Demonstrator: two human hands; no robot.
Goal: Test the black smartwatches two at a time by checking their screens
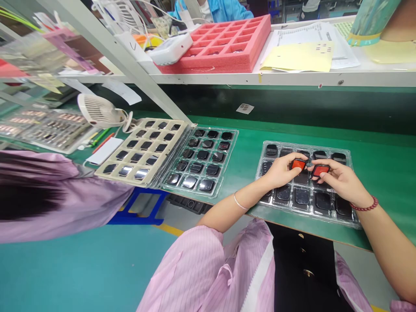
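Note:
My left hand (285,170) is closed on a small black rounded-square part with a red face (298,164). A matching black part with a red face (321,170) sits between the thumb and fingers of my right hand (345,181). Both parts are held side by side, a little apart, above a clear plastic tray (355,219). In that tray's pockets lie several black rounded-square pieces (302,196). My fingers and wrists hide some of the pockets.
Left of my tray lie another clear tray (216,190) and a cream tray (105,167), both holding dark pieces. A small white fan (99,109) stands behind. A shelf (292,79) above carries a red foam tray (208,68) and papers (297,56). A co-worker's pink sleeve (81,203) is at left.

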